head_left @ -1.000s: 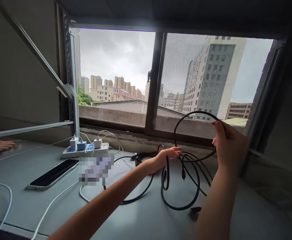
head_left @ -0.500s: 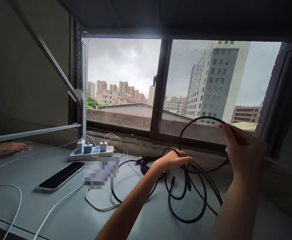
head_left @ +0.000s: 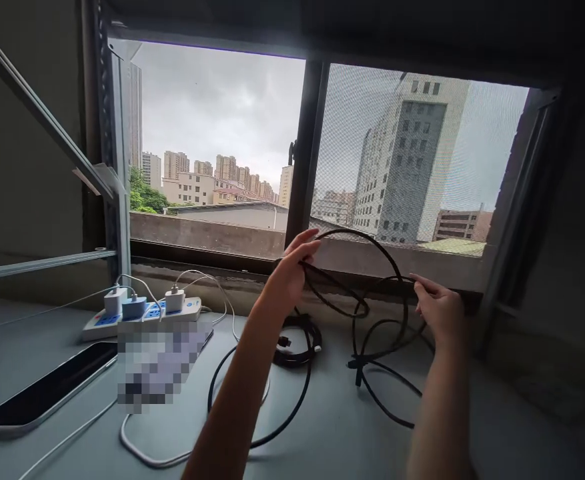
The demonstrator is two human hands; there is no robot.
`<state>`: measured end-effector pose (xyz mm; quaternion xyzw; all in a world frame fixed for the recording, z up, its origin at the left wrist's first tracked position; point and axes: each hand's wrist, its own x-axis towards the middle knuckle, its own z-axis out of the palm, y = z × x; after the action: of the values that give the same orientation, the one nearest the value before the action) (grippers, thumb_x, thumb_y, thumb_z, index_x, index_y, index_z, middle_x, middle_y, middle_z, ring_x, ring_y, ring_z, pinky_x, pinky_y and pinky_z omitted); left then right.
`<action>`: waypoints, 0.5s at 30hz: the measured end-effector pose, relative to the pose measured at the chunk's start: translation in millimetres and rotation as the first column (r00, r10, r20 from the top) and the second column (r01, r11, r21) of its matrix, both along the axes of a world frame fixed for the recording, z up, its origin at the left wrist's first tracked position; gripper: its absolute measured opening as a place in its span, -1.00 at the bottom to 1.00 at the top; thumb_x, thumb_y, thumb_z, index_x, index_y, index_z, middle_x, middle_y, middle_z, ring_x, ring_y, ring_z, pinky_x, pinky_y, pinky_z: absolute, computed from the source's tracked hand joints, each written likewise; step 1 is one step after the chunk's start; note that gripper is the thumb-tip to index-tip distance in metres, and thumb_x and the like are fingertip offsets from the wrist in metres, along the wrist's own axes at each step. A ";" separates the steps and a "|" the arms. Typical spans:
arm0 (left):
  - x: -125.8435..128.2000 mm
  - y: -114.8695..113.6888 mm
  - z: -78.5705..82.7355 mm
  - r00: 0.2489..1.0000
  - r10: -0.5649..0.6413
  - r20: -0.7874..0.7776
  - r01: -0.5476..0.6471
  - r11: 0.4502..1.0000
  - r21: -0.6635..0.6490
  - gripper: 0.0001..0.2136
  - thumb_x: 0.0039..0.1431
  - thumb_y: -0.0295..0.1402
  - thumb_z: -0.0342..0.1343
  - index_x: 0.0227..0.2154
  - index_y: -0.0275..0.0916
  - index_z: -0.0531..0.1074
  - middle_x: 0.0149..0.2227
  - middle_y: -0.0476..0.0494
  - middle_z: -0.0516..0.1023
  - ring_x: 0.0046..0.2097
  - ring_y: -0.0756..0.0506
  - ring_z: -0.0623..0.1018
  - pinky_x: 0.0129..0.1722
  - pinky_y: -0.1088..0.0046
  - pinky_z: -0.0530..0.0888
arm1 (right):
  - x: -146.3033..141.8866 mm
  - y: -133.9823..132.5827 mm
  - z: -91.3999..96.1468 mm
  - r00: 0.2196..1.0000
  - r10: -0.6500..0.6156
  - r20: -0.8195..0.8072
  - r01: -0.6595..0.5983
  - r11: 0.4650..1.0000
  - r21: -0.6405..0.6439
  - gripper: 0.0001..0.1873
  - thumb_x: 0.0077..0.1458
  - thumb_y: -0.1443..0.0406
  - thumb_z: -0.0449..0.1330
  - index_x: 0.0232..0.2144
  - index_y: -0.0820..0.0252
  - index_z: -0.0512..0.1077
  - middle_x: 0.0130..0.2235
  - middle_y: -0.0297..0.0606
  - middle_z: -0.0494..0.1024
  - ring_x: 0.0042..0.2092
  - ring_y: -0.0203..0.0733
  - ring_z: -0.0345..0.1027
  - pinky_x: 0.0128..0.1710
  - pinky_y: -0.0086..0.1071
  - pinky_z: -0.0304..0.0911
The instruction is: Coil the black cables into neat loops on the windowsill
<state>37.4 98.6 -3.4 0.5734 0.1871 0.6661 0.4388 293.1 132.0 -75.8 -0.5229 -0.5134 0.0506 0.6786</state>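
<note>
A long black cable hangs in loose loops between my two hands, above the table and in front of the window. My left hand is closed on one side of it, its fingers pointing up and to the right. My right hand pinches another stretch of the cable between thumb and fingers. Below the right side, a dark plug end dangles among the loops. On the table behind my left forearm lies a coiled black cable with a connector in its middle.
At the left, a white power strip holds several chargers with white cords. A phone lies in front of it, beside a blurred-out item. A white cable crosses the table. A metal shelf post stands at the window's left.
My left hand has risen and closed on the cable; my right hand has come lower and inward. The loops now spread between both hands. The view has shifted right, and the other person's hand has gone.
</note>
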 end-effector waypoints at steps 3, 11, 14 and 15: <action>-23.7 5.8 5.6 0.991 0.065 0.116 -0.063 0.998 -0.014 -0.77 -0.07 -0.37 0.17 -0.27 -0.04 0.46 -0.40 0.03 0.38 -0.29 0.02 0.38 -0.44 0.64 0.32 | 5.1 5.7 -9.7 0.995 -0.055 -0.082 0.047 0.994 -0.098 -0.67 -0.04 0.17 0.16 -0.28 0.19 0.60 -0.72 -0.31 0.40 -0.67 -0.10 0.27 -0.63 -0.28 0.20; -69.9 -14.7 19.3 0.899 0.151 0.410 -0.178 0.984 0.029 -0.88 0.08 -0.40 0.11 -0.40 0.02 0.42 -0.48 0.06 0.31 -0.39 0.00 0.36 -0.50 0.58 0.33 | 28.6 33.4 -48.4 0.972 -0.208 -0.110 0.187 0.966 -0.181 -0.74 0.10 0.15 0.14 -0.26 0.19 0.48 -0.62 -0.32 0.45 -0.59 -0.17 0.32 -0.58 -0.32 0.27; -76.2 -22.3 23.0 0.898 0.227 0.378 -0.266 0.962 0.053 -0.87 0.09 -0.45 0.10 -0.43 -0.03 0.45 -0.46 0.05 0.32 -0.40 0.01 0.33 -0.50 0.61 0.31 | 39.1 42.9 -65.7 0.988 -0.156 -0.007 0.152 0.971 -0.185 -0.75 0.23 0.15 0.10 -0.24 0.21 0.43 -0.37 -0.31 0.49 -0.46 -0.36 0.33 -0.46 -0.43 0.33; -76.6 -23.3 23.8 0.891 0.267 0.367 -0.312 0.947 0.069 -0.86 0.07 -0.49 0.09 -0.44 -0.08 0.48 -0.44 0.04 0.32 -0.40 0.03 0.32 -0.50 0.62 0.29 | 43.1 44.7 -68.6 0.991 -0.126 0.046 0.132 0.981 -0.143 -0.75 0.24 0.16 0.10 -0.20 0.21 0.42 -0.28 -0.28 0.49 -0.38 -0.35 0.36 -0.40 -0.42 0.36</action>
<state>-39.2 75.3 20.3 0.4368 0.1462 0.8265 0.3237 336.3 176.7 -144.3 -0.6041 -0.4857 0.0343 0.6309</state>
